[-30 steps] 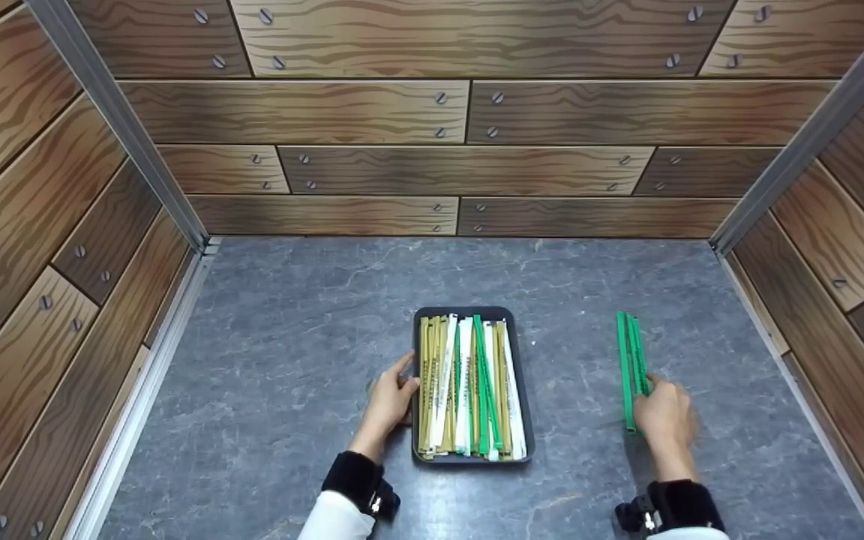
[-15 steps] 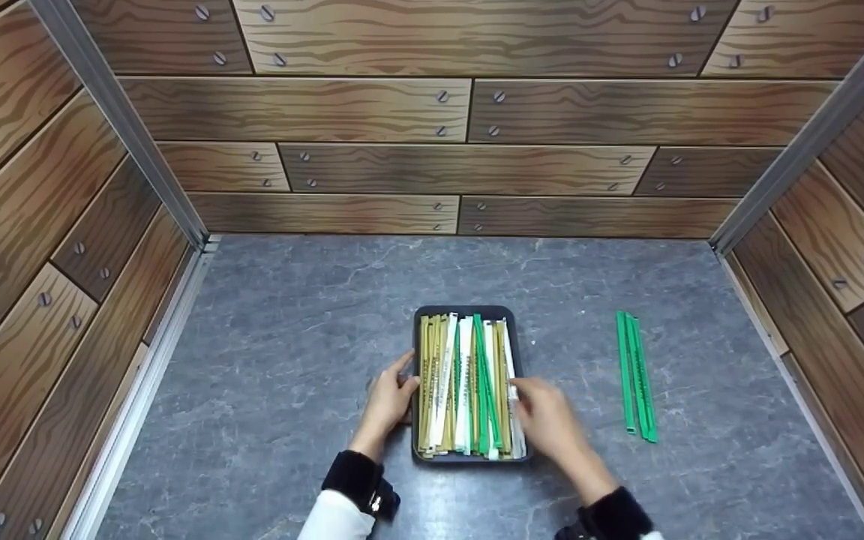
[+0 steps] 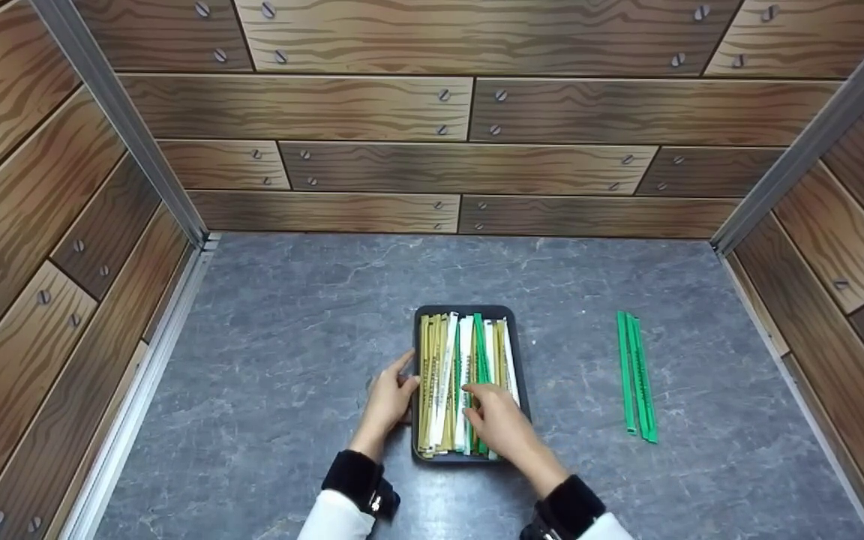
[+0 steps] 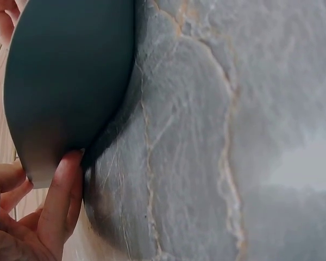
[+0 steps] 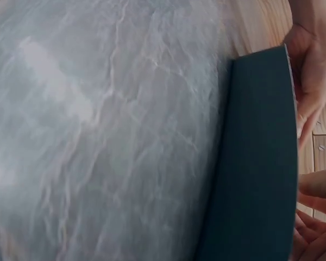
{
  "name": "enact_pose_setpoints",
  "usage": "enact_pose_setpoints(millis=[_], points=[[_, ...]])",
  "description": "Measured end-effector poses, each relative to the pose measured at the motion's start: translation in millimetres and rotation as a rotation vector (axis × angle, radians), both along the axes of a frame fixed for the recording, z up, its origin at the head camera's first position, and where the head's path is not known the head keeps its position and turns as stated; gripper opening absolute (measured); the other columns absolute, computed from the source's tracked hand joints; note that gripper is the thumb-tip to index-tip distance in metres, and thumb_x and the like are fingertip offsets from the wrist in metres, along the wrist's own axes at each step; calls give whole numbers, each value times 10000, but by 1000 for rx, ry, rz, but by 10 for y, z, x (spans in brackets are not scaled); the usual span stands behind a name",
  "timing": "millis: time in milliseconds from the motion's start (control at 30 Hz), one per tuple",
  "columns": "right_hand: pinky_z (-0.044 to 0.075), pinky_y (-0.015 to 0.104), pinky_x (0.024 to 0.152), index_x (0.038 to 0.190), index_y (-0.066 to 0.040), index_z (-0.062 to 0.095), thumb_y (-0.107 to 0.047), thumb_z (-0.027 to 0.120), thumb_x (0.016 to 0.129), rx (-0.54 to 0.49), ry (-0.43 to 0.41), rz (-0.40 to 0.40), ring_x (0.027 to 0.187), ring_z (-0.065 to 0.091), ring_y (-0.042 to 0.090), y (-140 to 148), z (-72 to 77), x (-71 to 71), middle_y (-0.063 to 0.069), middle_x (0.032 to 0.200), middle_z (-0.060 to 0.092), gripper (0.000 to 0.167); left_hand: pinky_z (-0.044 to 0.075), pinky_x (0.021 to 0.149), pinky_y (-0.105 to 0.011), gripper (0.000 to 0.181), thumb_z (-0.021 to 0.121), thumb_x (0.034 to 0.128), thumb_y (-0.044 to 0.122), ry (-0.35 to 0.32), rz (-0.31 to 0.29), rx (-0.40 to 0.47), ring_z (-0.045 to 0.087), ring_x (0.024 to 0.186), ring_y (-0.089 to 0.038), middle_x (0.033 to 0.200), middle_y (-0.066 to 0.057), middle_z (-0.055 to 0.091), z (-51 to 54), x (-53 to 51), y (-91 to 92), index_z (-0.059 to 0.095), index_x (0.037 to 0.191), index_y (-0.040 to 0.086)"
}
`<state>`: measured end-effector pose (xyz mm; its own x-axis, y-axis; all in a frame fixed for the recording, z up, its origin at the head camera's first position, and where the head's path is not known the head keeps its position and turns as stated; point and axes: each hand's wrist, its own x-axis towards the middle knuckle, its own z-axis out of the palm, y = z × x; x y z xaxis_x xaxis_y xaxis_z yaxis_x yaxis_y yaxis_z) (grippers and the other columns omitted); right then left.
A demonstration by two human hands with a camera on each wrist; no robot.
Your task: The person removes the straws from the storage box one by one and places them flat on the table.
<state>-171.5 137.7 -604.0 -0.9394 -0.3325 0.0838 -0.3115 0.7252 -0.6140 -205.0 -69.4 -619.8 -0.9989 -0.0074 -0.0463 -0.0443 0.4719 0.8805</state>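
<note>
A black tray (image 3: 520, 390) holds long, slim, wrapped sticks in gold, white and green, some with dark print. My left hand (image 3: 385, 397) holds the tray's left wall, thumb at the rim and fingers against the outside; the left wrist view shows those fingers (image 4: 62, 190) on the dark wall. Above the sticks, right of the tray's middle, is my right hand (image 3: 503, 424), thumb and forefinger apart near the green sticks (image 3: 481, 345). Whether its fingertips touch a stick is unclear. In the right wrist view its fingers (image 5: 317, 185) show beyond the rim.
Several green sticks (image 3: 637, 379) lie side by side on the grey marbled tabletop (image 3: 312, 322), right of the tray. Walls with a wood-plank print (image 3: 372, 169) enclose the back and both sides, with metal corner posts (image 3: 792, 142).
My right hand has left the green sticks on the right, moved leftward past the tray's right rim and come over its contents. My left hand has stayed on the tray.
</note>
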Motion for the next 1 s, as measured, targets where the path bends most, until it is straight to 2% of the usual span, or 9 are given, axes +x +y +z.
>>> enact_pose_setpoints(millis=[200, 300, 433, 667, 833, 1000], points=[[564, 365, 718, 1287, -68, 624, -158, 684, 920, 89, -13, -18, 841, 635, 216, -80, -42, 24, 135, 1105, 610, 383, 471, 580, -329, 514, 661, 921, 98, -14, 6, -6, 505, 549, -118, 637, 10, 550, -6, 0, 4, 535, 1419, 109], [558, 404, 726, 1236, -84, 661, -158, 691, 916, 111, 4, -26, 870, 629, 257, -92, -58, 32, 124, 1074, 603, 330, 465, 563, -326, 514, 661, 922, 99, -20, 6, -7, 500, 542, -117, 629, 22, 533, -8, 0, 8, 535, 1420, 114], [558, 381, 705, 1157, -65, 696, -125, 710, 894, 113, 26, -53, 842, 626, 240, -94, -86, 32, 100, 1031, 610, 271, 457, 574, -332, 515, 661, 921, 100, -15, 5, -10, 489, 551, -122, 627, 28, 513, -8, 3, 8, 534, 1420, 111], [559, 381, 698, 1032, -24, 716, 25, 687, 811, 85, 116, -66, 840, 635, 256, -76, -155, 8, 110, 973, 643, 228, 452, 560, -327, 505, 658, 917, 72, 27, -9, -13, 475, 539, -112, 618, 34, 499, -18, 8, 1, 542, 1408, 86], [560, 400, 701, 1008, -27, 716, 23, 680, 750, 90, 129, -87, 836, 643, 283, -85, -169, 11, 127, 972, 654, 266, 454, 534, -316, 506, 652, 929, 82, 15, -17, -10, 481, 517, -104, 635, 32, 526, -10, 13, 0, 532, 1420, 96], [556, 406, 644, 1003, -35, 709, -10, 722, 772, 129, 140, -76, 775, 635, 294, -120, -141, 28, 130, 947, 646, 232, 439, 551, -312, 506, 650, 923, 77, 14, -11, -13, 471, 535, -105, 618, 37, 504, -5, 5, 7, 536, 1416, 96]])
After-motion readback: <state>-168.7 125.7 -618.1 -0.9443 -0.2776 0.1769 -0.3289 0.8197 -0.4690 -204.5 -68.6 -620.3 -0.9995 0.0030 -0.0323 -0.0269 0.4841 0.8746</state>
